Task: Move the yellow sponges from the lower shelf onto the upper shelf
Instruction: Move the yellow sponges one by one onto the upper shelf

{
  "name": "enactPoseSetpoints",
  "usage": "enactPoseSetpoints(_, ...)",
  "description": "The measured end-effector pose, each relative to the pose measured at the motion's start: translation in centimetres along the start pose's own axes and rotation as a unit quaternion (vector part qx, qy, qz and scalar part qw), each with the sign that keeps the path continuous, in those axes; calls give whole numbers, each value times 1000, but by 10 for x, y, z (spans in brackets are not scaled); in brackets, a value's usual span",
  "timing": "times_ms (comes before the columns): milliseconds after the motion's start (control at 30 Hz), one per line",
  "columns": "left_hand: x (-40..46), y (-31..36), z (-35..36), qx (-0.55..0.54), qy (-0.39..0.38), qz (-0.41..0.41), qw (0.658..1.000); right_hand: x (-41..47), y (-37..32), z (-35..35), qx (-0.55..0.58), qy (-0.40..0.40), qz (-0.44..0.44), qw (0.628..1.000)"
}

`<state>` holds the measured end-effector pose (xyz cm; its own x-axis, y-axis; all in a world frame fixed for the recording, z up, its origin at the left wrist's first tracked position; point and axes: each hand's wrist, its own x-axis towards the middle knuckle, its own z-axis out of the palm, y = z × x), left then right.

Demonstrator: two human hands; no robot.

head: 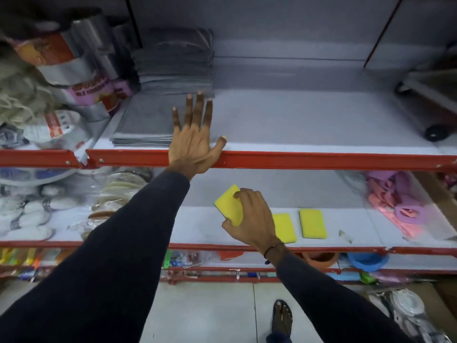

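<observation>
My right hand [252, 216] grips a yellow sponge [228, 203] with a dark underside, tilted and lifted a little above the lower shelf [197, 231]. Two more yellow sponges lie flat on that shelf: one [284, 227] just right of my hand, another [312, 223] further right. My left hand [195, 142] is open, fingers spread, its palm resting on the red front rail of the upper shelf [309, 120].
Stacked grey cloths [148, 122] fill the upper shelf's left part, with foil rolls [74, 70] beyond. A wheeled item [430, 107] sits at far right. Bagged pads [116, 194] and pink items [400, 206] flank the lower shelf. My sandalled foot [282, 318] stands below.
</observation>
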<state>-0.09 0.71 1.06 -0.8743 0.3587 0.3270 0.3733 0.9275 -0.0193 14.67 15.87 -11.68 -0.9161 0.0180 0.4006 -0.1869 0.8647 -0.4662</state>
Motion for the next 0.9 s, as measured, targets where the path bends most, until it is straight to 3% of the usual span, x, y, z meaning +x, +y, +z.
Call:
enactPoseSetpoints(100,-1,3,-2,-14,1,-20,1000,16,-20,-61,38,148,-43,987)
enactPoseSetpoints(233,-6,4,-3,-20,-2,-5,1000,79,-37,-128,56,240,-9,969)
enactPoseSetpoints(300,-6,3,-3,-16,-5,-7,1000,116,-33,-140,44,200,85,975)
enactPoseSetpoints(367,-7,3,-3,-16,-11,-10,1000,139,-22,-137,7,107,176,979)
enactPoseSetpoints(467,-8,1,1,-9,-15,-12,1000,147,-6,-116,-40,-15,224,974)
enactPoseSetpoints(533,-8,1,4,-10,-16,-14,1000,142,-2,-105,-71,-4,228,971)
enactPoseSetpoints(600,-7,0,5,-8,-13,-14,1000,130,-2,-105,-80,96,209,970)
enactPoseSetpoints(700,-6,-1,8,-4,-6,-12,1000,93,4,-100,-13,322,123,939)
enactPoseSetpoints(733,-6,-1,12,-2,-5,-12,1000,74,9,-89,-5,349,103,931)
enactPoseSetpoints(800,-5,-1,15,-4,-5,-13,1000,33,23,-53,-21,304,102,947)
enactPoseSetpoints(833,-4,-1,14,-4,0,-13,1000,14,33,-32,-40,238,119,963)
enactPoseSetpoints(900,-1,-2,17,-4,-5,-9,1000,-17,57,17,-97,30,176,979)
